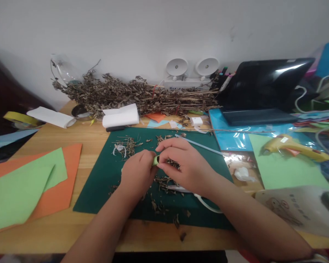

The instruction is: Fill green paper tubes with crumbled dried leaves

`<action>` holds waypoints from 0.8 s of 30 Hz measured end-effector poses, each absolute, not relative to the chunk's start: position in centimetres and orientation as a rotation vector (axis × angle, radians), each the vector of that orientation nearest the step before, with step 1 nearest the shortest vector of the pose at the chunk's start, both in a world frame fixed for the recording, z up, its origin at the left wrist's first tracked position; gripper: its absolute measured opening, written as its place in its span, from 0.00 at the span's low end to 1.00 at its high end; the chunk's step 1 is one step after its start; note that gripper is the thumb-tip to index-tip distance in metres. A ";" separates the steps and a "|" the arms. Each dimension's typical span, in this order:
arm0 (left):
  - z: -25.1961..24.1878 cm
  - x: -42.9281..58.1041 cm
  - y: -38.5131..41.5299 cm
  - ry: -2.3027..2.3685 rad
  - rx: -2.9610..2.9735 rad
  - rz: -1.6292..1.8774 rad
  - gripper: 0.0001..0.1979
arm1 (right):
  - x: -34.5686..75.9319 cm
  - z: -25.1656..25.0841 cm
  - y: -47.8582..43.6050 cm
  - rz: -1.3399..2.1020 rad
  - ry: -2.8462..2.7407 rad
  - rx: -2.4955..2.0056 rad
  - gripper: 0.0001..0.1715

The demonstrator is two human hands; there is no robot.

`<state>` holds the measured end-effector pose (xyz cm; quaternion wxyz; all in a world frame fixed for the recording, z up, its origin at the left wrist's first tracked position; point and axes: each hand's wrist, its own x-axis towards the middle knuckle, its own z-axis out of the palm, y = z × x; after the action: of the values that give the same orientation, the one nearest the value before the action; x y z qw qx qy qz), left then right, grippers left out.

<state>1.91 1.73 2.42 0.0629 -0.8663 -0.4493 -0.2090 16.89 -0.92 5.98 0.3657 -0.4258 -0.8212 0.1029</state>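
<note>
Head view: a small green piece (155, 160) is clasped in the left hand's (138, 171) snug grip above a green mat (98, 182). The right hand's (188, 162) narrow grip is bunched at its end; anything pinched there cannot be made out. Close fingertip work is apparently under way, with steadiness called for next. More room is left toward the mat's left edge; scissors (179, 189) are crowded by the right forearm (249, 215).
</note>
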 end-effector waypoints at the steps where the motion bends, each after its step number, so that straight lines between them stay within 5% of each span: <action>1: 2.4 1.9 1.7 -1.363 -2.616 -0.622 0.06 | 16.9 6.0 -0.9 0.266 -2.111 -1.102 0.05; 17: 2.4 1.9 2.0 -1.476 -2.597 -0.585 0.07 | 17.9 6.7 -0.5 0.070 -1.844 -1.165 0.04; 24: 2.5 1.5 2.1 -1.360 -2.686 -0.909 0.15 | 22.1 7.2 1.2 -0.143 -2.025 -1.614 0.06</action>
<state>1.49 2.13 2.51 -0.0015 -0.8540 -0.4326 -0.2890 22.08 1.17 7.22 0.2707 -0.5991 -0.7516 -0.0532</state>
